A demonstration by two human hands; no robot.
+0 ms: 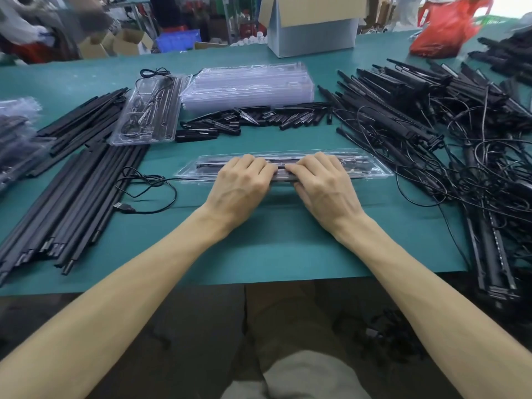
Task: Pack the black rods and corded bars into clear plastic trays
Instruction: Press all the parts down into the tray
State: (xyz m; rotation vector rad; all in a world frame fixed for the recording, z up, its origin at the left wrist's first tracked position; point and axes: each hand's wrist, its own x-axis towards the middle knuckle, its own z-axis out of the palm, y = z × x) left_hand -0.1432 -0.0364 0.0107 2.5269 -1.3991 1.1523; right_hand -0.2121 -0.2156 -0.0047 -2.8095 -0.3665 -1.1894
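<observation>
Single head-worn wide-angle view; looks forward and down across green table (276,243) from near edge, close above.

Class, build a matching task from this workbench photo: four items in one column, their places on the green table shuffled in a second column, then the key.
Items
1. red bag
2. stack of clear trays
3. long black rods
4. corded bars

Places on the green table
A. near left side, laid side by side
B. far right corner
C. tangled heap along the right side
D. far middle

Pairs: 1-B, 2-D, 3-A, 4-C
</observation>
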